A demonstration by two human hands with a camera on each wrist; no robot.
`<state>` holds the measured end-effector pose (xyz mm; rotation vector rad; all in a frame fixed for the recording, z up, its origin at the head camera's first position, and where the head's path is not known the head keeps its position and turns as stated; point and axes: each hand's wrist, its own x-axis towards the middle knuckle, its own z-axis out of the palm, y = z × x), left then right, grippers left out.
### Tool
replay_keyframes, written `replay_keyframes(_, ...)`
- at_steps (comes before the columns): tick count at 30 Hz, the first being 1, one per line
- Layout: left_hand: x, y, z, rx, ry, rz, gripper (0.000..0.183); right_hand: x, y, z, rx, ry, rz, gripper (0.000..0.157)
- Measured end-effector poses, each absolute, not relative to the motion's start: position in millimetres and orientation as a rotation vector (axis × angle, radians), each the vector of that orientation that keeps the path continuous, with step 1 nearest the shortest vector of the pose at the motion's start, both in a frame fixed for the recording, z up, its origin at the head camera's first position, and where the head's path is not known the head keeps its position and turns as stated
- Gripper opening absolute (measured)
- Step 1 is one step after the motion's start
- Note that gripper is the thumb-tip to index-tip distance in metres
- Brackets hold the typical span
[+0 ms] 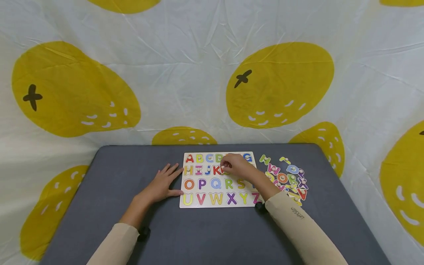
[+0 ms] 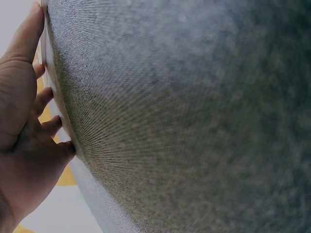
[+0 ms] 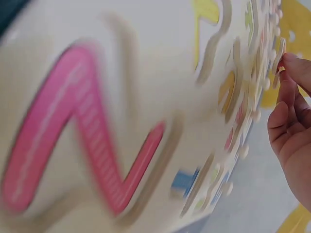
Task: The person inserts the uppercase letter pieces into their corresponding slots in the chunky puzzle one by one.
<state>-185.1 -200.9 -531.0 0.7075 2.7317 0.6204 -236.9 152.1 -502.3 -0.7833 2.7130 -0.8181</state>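
A wooden alphabet puzzle board point(image 1: 206, 191) lies flat on the table. My right hand point(image 1: 236, 164) is over its second row, beside the red K point(image 1: 216, 170). Thumb and fingertips there pinch a thin letter piece point(image 3: 279, 58), seen nearly edge-on in the right wrist view; I cannot tell which letter it is. Pegged pieces such as the red A point(image 1: 189, 158) and the blue G point(image 1: 247, 157) sit in the upper rows. My left hand point(image 1: 161, 186) rests at the board's left edge, fingers spread, the thumb and a fingertip right at that edge.
Loose letter pieces with pegs lie in a pile to the board's right, among them a green N point(image 1: 264, 159), a pink W point(image 1: 273, 169) and an orange O point(image 1: 282, 178). The dark grey table point(image 1: 198, 239) meets a white curtain point(image 1: 185, 92) printed with yellow fruit.
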Motion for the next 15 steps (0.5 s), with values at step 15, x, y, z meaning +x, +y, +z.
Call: replay_keyframes(15, -185, -202, -533, 0.698, 2.726, 0.624, 0.098, -246, 115, -512, -0.739, 2.705, -0.666, 0.004)
